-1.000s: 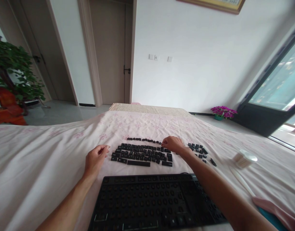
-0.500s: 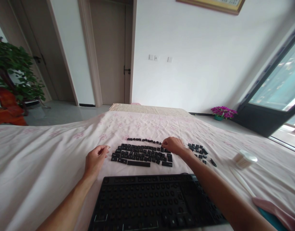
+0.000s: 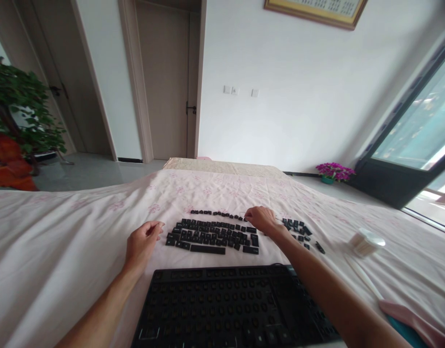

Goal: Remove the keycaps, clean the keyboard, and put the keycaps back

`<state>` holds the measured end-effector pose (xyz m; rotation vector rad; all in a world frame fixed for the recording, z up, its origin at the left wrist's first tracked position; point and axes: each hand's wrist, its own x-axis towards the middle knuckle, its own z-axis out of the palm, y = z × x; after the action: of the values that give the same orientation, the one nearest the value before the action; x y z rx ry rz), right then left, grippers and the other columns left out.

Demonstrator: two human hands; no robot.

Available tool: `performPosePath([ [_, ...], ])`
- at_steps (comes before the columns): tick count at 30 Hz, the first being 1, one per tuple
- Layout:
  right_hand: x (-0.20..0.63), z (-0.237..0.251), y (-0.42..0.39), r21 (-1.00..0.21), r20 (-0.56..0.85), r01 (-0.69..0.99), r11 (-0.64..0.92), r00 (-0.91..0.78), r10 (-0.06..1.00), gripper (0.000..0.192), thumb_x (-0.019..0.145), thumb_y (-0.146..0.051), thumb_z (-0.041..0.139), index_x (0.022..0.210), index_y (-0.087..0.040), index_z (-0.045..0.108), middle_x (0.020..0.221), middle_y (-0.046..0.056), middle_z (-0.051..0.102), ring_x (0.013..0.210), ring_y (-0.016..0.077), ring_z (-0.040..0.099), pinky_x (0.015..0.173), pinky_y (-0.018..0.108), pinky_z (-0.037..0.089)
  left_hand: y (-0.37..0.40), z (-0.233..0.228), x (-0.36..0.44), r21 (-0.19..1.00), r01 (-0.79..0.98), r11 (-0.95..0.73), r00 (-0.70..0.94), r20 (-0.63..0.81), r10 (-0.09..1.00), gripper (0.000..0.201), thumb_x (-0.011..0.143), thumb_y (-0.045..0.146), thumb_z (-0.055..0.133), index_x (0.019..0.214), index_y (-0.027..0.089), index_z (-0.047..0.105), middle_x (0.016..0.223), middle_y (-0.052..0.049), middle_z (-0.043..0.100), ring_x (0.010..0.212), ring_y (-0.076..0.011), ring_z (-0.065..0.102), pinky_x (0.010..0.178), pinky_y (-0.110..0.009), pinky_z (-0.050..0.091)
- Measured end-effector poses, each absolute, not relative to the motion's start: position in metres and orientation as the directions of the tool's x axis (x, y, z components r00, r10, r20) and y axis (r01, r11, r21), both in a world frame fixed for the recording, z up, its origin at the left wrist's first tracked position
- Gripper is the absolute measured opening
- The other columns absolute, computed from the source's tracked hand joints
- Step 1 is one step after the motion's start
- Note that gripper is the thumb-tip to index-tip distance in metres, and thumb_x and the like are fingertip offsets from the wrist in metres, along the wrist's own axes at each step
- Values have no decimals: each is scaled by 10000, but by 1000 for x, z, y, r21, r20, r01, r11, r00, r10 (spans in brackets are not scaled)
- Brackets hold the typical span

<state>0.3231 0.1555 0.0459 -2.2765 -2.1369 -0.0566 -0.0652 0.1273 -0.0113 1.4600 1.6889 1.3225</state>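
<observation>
Surface: pale pink floral sheet (image 3: 63,251), spread over a wide bed or table; everything handled is laid on it.
Keyboard: a black keyboard base (image 3: 226,309) is seen nearest the camera, at the bottom middle; its caps are stripped and the bare switch stems are shown in rows.
Blue and pink item: a teal object under pink cloth (image 3: 407,319) is cut off by the lower right edge; what it is cannot be told.
Left hand: the left hand (image 3: 140,241) is rested on the sheet just left of the laid-out caps; its fingers are curled loosely inward with thumb and fingertips close together, and whether a cap is pinched cannot be told.
Keycaps: the black keycaps (image 3: 213,233) are arranged in rows beyond the keyboard, between the two hands, with the long bar at the near edge.
Right hand: the right hand (image 3: 260,218) is laid palm down at the far right corner of the rows; its fingers are bent down onto the caps of the thin top row (image 3: 217,212), and a grasp cannot be confirmed.
Loose caps: a smaller cluster (image 3: 298,228) is scattered just right of the right wrist.
Container: a white round tub of cotton swabs (image 3: 365,242) is tipped on its side, well to the right.
Background: a wooden door (image 3: 168,82), white wall, leafy plant (image 3: 19,106), purple flowers (image 3: 333,171) by a dark-framed window.
</observation>
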Motion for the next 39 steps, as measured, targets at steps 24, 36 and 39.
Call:
performPosePath([
  [24,203,95,84,-291,-20,886,361,-382,924,230,847,-350,545,965,-270,724,907,13,719,824,173,640,682,254,387,126,-10,-63,923,362,-128,-248,228,942,338,785,496,564,848,190,693,734,-16,719,644,-177,661,625,-253,484],
  [36,165,105,19,-300,-118,804,513,-565,817,417,690,-344,756,1092,-257,687,1003,24,693,907,202,626,739,257,423,128,-12,-65,928,340,-153,-245,244,938,322,791,472,559,851,185,692,725,-21,711,646,-173,654,625,-254,478],
  [39,161,109,31,-307,-93,795,523,-572,815,277,726,-349,728,997,-292,728,951,-5,716,899,190,635,753,253,423,128,-12,-64,928,339,-153,-250,245,937,317,793,467,552,845,187,693,726,-20,712,640,-171,652,623,-254,478],
])
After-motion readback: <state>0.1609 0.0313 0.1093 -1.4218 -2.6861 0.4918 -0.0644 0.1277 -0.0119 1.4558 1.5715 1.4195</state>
